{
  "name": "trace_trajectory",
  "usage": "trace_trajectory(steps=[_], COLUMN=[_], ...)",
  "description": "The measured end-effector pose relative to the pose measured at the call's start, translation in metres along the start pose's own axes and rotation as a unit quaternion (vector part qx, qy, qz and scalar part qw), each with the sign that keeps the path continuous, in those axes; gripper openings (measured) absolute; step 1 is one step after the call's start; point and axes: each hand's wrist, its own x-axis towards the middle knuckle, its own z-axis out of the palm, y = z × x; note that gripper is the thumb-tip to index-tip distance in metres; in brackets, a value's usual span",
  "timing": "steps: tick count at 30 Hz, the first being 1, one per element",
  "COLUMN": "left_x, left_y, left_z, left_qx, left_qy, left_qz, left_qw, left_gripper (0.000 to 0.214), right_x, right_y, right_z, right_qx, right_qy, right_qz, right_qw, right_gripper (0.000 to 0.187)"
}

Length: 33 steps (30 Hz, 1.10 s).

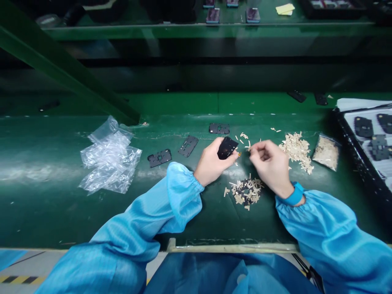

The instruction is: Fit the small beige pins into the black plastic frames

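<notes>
My left hand [212,161] grips a small black plate [228,148] by its edge, with a tiny amber tab [239,154] showing at the plate's lower right. My right hand [271,165] pinches a thin tan strip [249,148] between thumb and fingers, close to that tab. Below the hands lies a loose pile of tan strips [246,192], some mixed with dark pieces. A larger pile of the same strips [297,151] sits beyond my right hand. Several black frames, such as one [188,146], lie on the green belt [183,220] left of the hands.
A crumpled clear plastic bag [108,157] lies on the belt at the left. A small bag of tan strips [326,152] lies at the right, beside a black-edged tray [352,151] of dark parts. A green rail [67,65] crosses the upper left, below a shelf.
</notes>
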Motion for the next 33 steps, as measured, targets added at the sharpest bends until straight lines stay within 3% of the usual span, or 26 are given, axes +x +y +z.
trace_trajectory(steps=[3,7,10,12,14,17,19,23,26,28,31,33], left_x=[0.0,-0.001,0.0,0.001,0.002,0.003,0.003,0.002,0.001,0.003,0.007,0.01], left_y=[-0.004,-0.008,-0.011,-0.012,-0.014,-0.015,-0.016,-0.015,-0.014,-0.013,-0.011,-0.01], left_z=[-0.001,-0.003,-0.005,-0.007,-0.007,-0.007,-0.007,-0.007,-0.006,-0.006,-0.007,-0.009], left_qx=[-0.009,0.03,0.042,0.033,0.025,0.015,0.007,0.003,0.003,-0.008,-0.068,-0.091], left_qy=[0.005,0.023,0.031,0.026,0.018,0.008,0.006,0.005,0.005,0.004,0.013,0.027], left_qz=[0.03,0.084,0.12,0.14,0.152,0.147,0.139,0.134,0.133,0.1,0.007,-0.016], left_qw=[1.0,0.996,0.991,0.989,0.988,0.989,0.99,0.991,0.991,0.995,0.998,0.995], left_gripper=[0.028,0.045,0.053,0.056,0.059,0.061,0.061,0.059,0.061,0.055,0.041,0.038], right_x=[0.011,0.014,0.011,0.009,0.008,0.006,0.006,0.005,0.005,0.005,0.004,0.003], right_y=[0.01,0.009,0.003,-0.001,-0.004,-0.008,-0.01,-0.012,-0.013,-0.012,-0.009,-0.008], right_z=[-0.006,-0.008,-0.009,-0.011,-0.013,-0.015,-0.016,-0.016,-0.015,-0.014,-0.011,-0.008], right_qx=[-0.012,-0.035,0.074,0.203,0.321,0.421,0.454,0.479,0.49,0.491,0.455,0.406], right_qy=[0.025,-0.028,-0.073,-0.167,-0.279,-0.345,-0.35,-0.355,-0.349,-0.327,-0.234,-0.175], right_qz=[0.02,-0.018,0.026,0.112,0.203,0.278,0.295,0.313,0.322,0.312,0.271,0.241], right_qw=[0.999,0.999,0.994,0.958,0.882,0.791,0.764,0.739,0.731,0.745,0.815,0.864], right_gripper=[0.011,0.016,0.012,0.017,0.026,0.028,0.024,0.02,0.019,0.019,0.017,0.017])
